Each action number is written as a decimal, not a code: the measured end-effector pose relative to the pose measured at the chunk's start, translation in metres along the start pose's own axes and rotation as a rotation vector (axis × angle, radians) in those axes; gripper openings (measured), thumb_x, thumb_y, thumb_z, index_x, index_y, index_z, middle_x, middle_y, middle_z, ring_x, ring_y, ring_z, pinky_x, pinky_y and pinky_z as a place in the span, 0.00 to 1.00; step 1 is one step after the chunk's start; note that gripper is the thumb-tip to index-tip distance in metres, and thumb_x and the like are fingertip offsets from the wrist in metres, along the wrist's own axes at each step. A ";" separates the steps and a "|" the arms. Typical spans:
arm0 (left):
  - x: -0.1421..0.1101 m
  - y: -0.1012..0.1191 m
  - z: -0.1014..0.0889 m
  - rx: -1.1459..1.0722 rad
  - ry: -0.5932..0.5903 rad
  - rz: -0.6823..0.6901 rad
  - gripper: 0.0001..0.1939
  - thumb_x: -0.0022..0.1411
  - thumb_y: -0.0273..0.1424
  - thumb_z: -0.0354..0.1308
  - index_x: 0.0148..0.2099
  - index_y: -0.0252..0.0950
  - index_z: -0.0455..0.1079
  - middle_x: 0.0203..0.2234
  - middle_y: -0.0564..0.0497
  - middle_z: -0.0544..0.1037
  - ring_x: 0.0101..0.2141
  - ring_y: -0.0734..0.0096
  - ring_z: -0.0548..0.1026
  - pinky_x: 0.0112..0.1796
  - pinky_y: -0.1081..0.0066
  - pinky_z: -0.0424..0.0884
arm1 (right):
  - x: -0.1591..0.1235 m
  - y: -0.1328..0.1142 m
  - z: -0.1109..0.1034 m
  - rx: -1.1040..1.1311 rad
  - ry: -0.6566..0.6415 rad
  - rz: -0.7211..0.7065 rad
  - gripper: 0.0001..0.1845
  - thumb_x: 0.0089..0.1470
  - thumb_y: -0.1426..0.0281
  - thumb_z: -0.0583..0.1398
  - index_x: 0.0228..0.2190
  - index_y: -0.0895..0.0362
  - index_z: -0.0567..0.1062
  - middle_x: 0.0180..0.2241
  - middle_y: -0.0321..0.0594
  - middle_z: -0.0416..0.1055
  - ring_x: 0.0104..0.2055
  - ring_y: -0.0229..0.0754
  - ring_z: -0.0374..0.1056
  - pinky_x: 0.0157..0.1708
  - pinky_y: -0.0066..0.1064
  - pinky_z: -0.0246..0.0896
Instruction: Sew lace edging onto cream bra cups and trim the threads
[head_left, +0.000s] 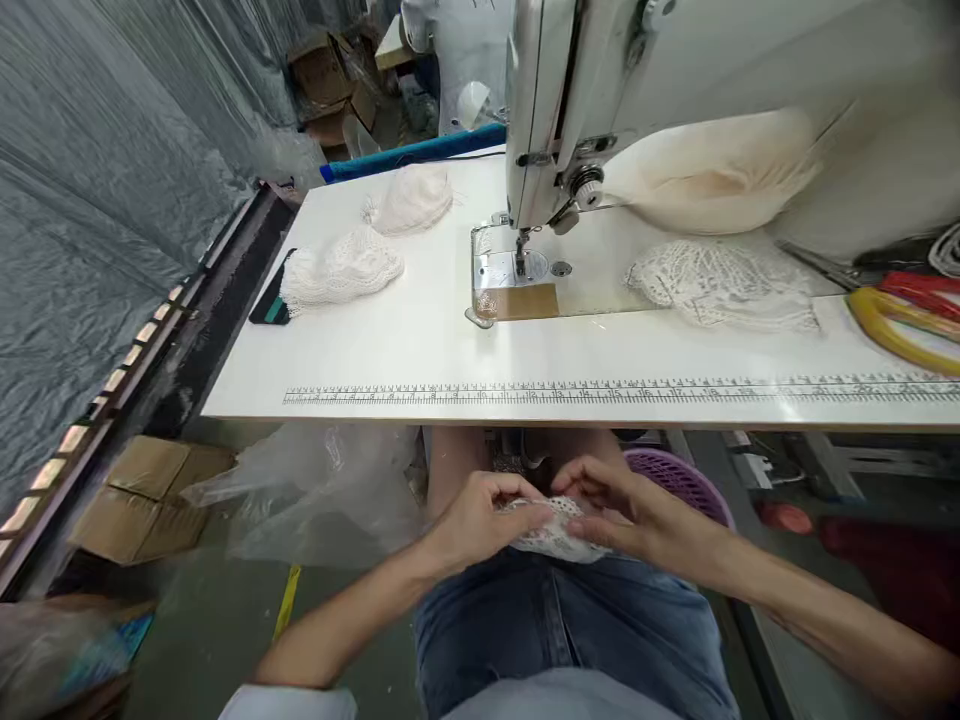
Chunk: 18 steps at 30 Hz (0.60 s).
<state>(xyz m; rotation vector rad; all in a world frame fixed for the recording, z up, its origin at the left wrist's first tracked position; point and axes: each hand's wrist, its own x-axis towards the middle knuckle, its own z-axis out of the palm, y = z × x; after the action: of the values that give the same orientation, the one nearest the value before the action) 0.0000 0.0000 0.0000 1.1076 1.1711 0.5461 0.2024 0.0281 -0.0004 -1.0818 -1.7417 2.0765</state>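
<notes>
Over my lap, below the table's front edge, a piece of white lace [556, 530] lies between my two hands. My left hand [491, 515] pinches its left side between thumb and fingers. From the other side, my right hand [611, 505] grips the lace with bent fingers and thumb. The lace is bunched, and part of it is hidden by the fingers. On the table above stands a sewing machine [536, 120], its presser foot [520, 255] over the metal plate with no cloth seen under it.
White lace pieces [341, 268] and a pale bundle [412, 198] lie at the table's left. More lace [724, 285], scissors [817, 262] and a yellow-handled tool [900, 325] lie at the right. A printed ruler [600, 391] runs along the front edge. Below are a purple basket [682, 485] and cardboard box [146, 495].
</notes>
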 end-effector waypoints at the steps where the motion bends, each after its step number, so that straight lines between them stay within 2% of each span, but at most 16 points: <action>1: 0.000 0.000 -0.001 -0.006 0.006 -0.017 0.14 0.54 0.37 0.61 0.33 0.28 0.74 0.24 0.49 0.73 0.25 0.77 0.66 0.26 0.78 0.61 | 0.000 0.000 -0.001 -0.001 -0.021 0.014 0.15 0.53 0.58 0.59 0.36 0.56 0.69 0.28 0.33 0.60 0.29 0.35 0.54 0.28 0.26 0.50; 4: -0.002 -0.001 -0.005 -0.056 0.015 -0.063 0.13 0.52 0.36 0.63 0.33 0.29 0.74 0.24 0.50 0.73 0.25 0.77 0.66 0.27 0.78 0.61 | -0.001 0.001 -0.004 0.016 -0.069 0.057 0.15 0.50 0.58 0.62 0.30 0.58 0.72 0.25 0.33 0.62 0.27 0.35 0.54 0.27 0.26 0.50; 9: -0.003 -0.003 -0.009 -0.249 -0.016 -0.160 0.16 0.47 0.38 0.67 0.32 0.30 0.74 0.25 0.50 0.74 0.28 0.77 0.68 0.32 0.76 0.63 | -0.002 0.000 -0.004 0.073 -0.114 0.126 0.19 0.46 0.54 0.64 0.29 0.58 0.74 0.23 0.33 0.63 0.26 0.34 0.56 0.26 0.26 0.50; 13: -0.003 -0.001 -0.011 -0.326 -0.026 -0.261 0.19 0.41 0.39 0.70 0.29 0.29 0.73 0.22 0.52 0.73 0.25 0.78 0.68 0.31 0.76 0.63 | -0.003 -0.004 -0.003 -0.033 -0.098 0.062 0.19 0.48 0.53 0.61 0.28 0.57 0.76 0.26 0.35 0.64 0.28 0.36 0.57 0.28 0.27 0.52; 18: -0.003 0.000 -0.009 -0.393 0.016 -0.250 0.17 0.37 0.37 0.71 0.25 0.30 0.72 0.19 0.53 0.73 0.22 0.79 0.67 0.28 0.76 0.61 | -0.004 -0.007 -0.007 -0.143 -0.108 0.008 0.17 0.51 0.55 0.60 0.25 0.57 0.73 0.28 0.35 0.62 0.29 0.36 0.57 0.29 0.27 0.52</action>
<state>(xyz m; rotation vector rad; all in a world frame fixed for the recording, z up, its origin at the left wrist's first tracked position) -0.0093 0.0012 0.0014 0.6128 1.1357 0.5607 0.2079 0.0329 0.0075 -1.0332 -1.9662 2.0783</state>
